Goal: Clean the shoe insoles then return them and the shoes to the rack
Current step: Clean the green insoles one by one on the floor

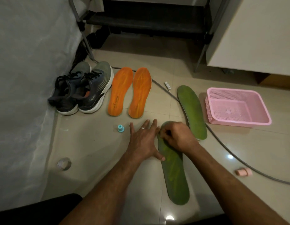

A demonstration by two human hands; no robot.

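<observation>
A green insole [174, 174] lies lengthwise on the tiled floor in front of me. My left hand [143, 140] rests flat beside its left edge, fingers spread, thumb touching the insole. My right hand [176, 137] is curled over the insole's toe end, fingers closed; whatever it pinches is hidden. A second green insole [192, 111] lies to the right. Two orange insoles [129, 92] lie side by side further back. A pair of grey and black sneakers [82, 91] stands at their left. The dark shoe rack [149, 25] stands at the back.
A pink perforated basket [236, 108] sits at the right. A grey cable [222, 142] crosses the floor past the second green insole. A small teal cap [120, 128], a white tube [167, 86], a pink roll [243, 172] and a tape roll [64, 163] lie about.
</observation>
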